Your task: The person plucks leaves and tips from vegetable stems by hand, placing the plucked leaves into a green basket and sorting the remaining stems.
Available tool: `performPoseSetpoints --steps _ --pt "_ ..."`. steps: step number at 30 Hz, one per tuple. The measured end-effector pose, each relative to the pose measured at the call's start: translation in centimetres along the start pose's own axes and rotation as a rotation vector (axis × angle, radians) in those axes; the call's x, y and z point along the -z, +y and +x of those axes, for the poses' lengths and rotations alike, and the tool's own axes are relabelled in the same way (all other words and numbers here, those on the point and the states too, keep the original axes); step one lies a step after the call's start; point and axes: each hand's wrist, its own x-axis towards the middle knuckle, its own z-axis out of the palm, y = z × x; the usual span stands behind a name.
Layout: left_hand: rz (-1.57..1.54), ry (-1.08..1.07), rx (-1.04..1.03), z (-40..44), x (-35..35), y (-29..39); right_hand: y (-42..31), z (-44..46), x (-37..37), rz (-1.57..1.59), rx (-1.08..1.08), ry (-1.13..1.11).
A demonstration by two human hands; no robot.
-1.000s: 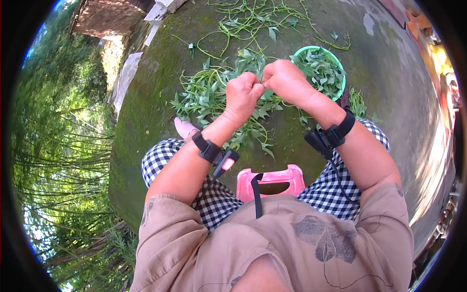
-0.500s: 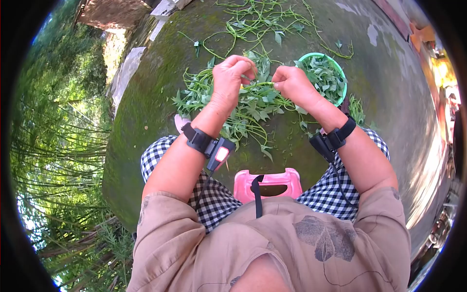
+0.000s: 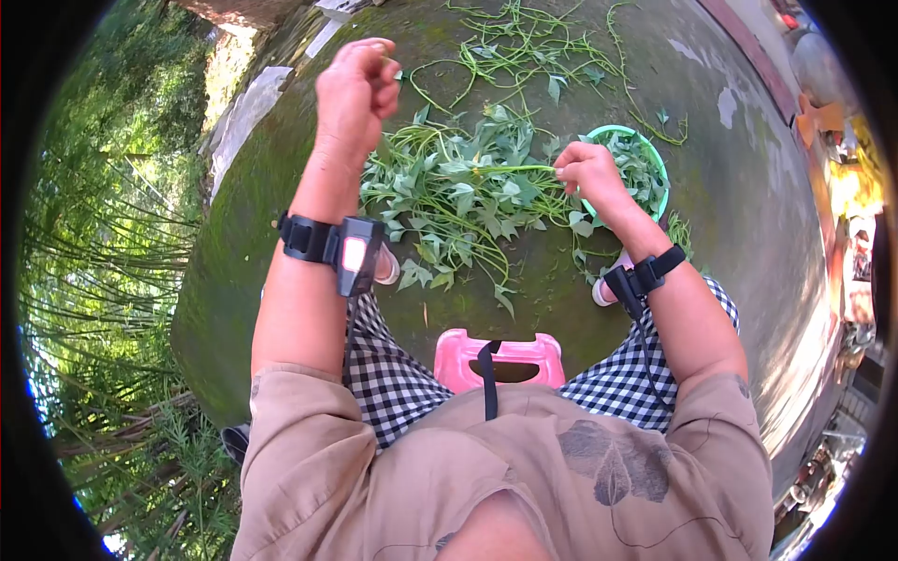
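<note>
A heap of leafy green vines point(image 3: 468, 201) lies on the ground in front of me. Over its right side my right hand point(image 3: 594, 176) is closed in a pinch on the end of a green vine stem point(image 3: 519, 169), which stretches left across the leaves. My left hand point(image 3: 355, 93) is held out to the upper left, off the heap, with its fingers curled. Whatever is at its fingertips is too small to make out. Just behind my right hand stands a green basin point(image 3: 665, 178) filled with picked leaves point(image 3: 636, 164).
Long, mostly bare stems point(image 3: 524, 51) lie tangled beyond the heap. A pink plastic stool point(image 3: 456, 357) is between my legs. Mossy concrete point(image 3: 271, 187) surrounds me, with dense greenery point(image 3: 112, 234) along the left and assorted objects point(image 3: 861, 280) at the far right.
My left hand has moved away from the heap, up and to the left. My right hand has shifted slightly right and down, still pinching the stem.
</note>
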Motion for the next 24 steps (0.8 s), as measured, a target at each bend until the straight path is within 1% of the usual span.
performPoseSetpoints --steps 1,2,4,6,9,10,11,12,14,17,20,21,24 --pt "0.096 0.073 -0.084 -0.5 0.1 0.9 0.3 0.1 0.3 0.026 0.014 -0.023" --pt "0.093 0.076 -0.103 -0.3 0.9 1.3 0.6 0.1 0.5 0.052 0.028 -0.046" --pt "0.213 0.079 -0.046 -1.0 0.8 1.7 -0.2 -0.3 0.3 -0.008 -0.024 -0.049" --pt "0.430 -0.017 -0.002 -2.0 -0.1 0.5 -1.2 -0.9 0.5 -0.123 -0.102 -0.078" --pt "0.618 -0.284 0.134 -3.1 -1.7 -2.5 -1.3 -0.7 0.5 -0.115 -0.055 -0.198" --pt "0.735 -0.386 0.083 -3.2 -2.0 -3.8 -1.7 -0.8 0.5 -0.099 -0.030 -0.237" --pt "0.792 -0.442 -0.007 -3.7 -2.4 -5.3 -2.3 -1.0 0.5 -0.080 -0.034 -0.269" --pt "0.836 -0.542 0.027 -4.0 -2.7 -5.8 -2.6 -1.0 0.6 -0.078 0.008 -0.303" --pt "0.820 -0.663 0.073 -4.7 -2.9 -7.9 -2.7 -1.1 0.8 -0.069 0.091 -0.364" --pt "0.882 -0.811 0.036 -5.7 -3.2 -9.0 -4.0 -1.7 0.9 -0.077 0.097 -0.424" --pt "0.857 -0.876 0.159 -6.3 -3.5 -9.5 -3.6 -1.6 1.1 -0.121 0.126 -0.465" --pt "0.847 -0.866 0.212 -6.7 -3.9 -9.2 -3.6 -1.6 1.3 -0.170 0.130 -0.480" --pt "0.839 -0.857 0.288 -7.2 -4.3 -9.4 -3.4 -1.7 1.4 -0.206 0.161 -0.491"
